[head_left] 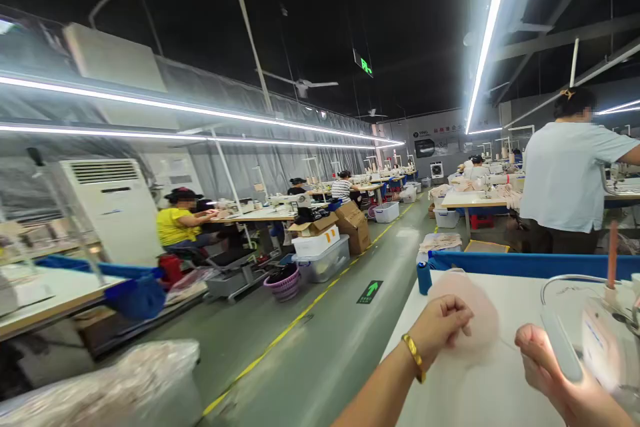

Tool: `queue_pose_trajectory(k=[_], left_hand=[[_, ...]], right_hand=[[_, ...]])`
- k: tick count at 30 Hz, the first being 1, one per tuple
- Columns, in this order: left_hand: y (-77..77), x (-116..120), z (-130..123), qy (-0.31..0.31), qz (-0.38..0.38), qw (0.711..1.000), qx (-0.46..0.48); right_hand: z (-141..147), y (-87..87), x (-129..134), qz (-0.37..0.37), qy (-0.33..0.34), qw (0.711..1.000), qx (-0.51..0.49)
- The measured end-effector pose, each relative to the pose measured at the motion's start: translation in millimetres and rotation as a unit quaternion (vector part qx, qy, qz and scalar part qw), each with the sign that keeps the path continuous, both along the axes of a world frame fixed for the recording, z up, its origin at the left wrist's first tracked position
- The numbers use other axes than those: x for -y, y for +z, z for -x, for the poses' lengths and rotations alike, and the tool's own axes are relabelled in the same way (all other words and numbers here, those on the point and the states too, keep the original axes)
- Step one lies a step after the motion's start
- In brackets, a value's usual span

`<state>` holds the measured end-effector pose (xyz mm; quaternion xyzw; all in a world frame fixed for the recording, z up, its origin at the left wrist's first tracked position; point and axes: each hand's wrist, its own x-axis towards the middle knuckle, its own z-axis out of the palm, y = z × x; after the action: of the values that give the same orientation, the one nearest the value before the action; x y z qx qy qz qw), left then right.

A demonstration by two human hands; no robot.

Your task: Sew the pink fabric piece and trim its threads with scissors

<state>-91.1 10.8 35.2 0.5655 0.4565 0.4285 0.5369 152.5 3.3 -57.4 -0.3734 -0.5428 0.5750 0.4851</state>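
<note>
My left hand (447, 320), with a gold bracelet (414, 358) on its wrist, is over the white sewing table (465, 395). Its fingers are curled together in a pinch. Behind and beside it is a pale pink fabric piece (480, 320), blurred at its edges; whether the fingers grip it I cannot tell. To the right, my right hand (543, 363) has its fingers folded in, beside the sewing machine (603, 340) and its glowing lamp. What lies in its fingers, if anything, is hidden. A faint thin line, perhaps thread, runs between fabric and right hand.
A blue thread spool (424, 278) stands at the table's far left corner. Blue cloth (530, 263) borders the far edge. A person in a light blue shirt (565, 173) stands beyond. Left of the table runs a green aisle (325, 353), with a plastic-wrapped bundle (110, 383) across it.
</note>
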Motion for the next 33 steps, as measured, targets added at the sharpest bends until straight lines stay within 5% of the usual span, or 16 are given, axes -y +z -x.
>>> queue_pose_trajectory(k=[7, 15, 24, 29, 33], left_hand=[[1.5, -96.0, 41.3, 0.118, -0.072, 0.983, -0.123], [-43.8, -151.0, 51.9, 0.193, -0.077, 0.95, -0.232], [-78.5, -132.0, 56.8, 0.112, -0.031, 0.962, -0.248], [-91.9, -112.7, 46.6, 0.083, 0.038, 0.976, -0.196], [-101.1, -85.6, 26.8, 0.084, 0.068, 0.983, -0.149]], right_hand=[[59.2, 28.5, -104.5, -0.085, -0.109, 0.989, 0.044], [74.3, -5.5, -176.3, -0.099, -0.136, 0.981, 0.101], [67.1, -48.6, -177.7, -0.046, -0.144, 0.977, 0.151], [45.8, -37.5, -157.4, -0.036, -0.181, 0.97, 0.158], [30.4, -24.0, -122.1, -0.07, -0.15, 0.974, 0.153]])
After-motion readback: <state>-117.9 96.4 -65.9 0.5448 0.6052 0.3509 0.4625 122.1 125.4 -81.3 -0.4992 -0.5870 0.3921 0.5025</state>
